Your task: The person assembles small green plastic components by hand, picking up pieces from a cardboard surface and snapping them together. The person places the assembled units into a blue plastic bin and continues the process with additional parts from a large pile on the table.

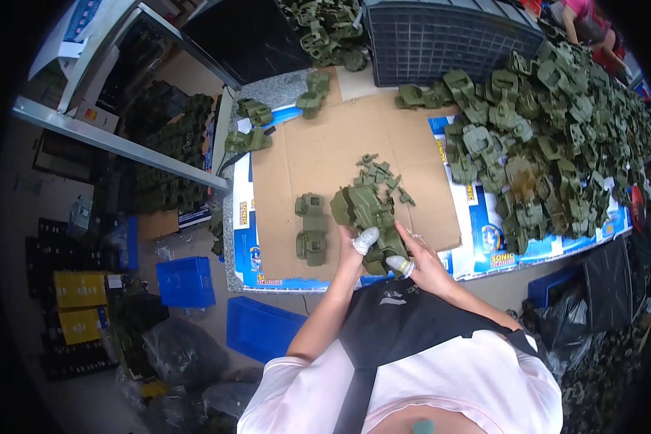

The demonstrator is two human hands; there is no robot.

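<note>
Over the near part of a cardboard sheet [340, 137], both my hands are closed round an olive-green moulded plastic piece that looks like a toy vehicle body [369, 210]. My left hand [353, 249] grips its left side, and my right hand [425, 267] grips its right side near the edge closest to me. White wrapping covers both thumbs, which press on the piece from above. Just beyond it lies a small heap of thin green plastic parts [378, 173]. To the left, a similar green body piece [311, 228] rests on the cardboard, touched by neither hand.
A large pile of green plastic pieces [550, 137] covers the table's right side. A black crate [448, 43] stands at the back. Several green pieces [253, 126] lie at the far left corner. Blue bins [186, 281] sit on the floor; another person [586, 22] is far right.
</note>
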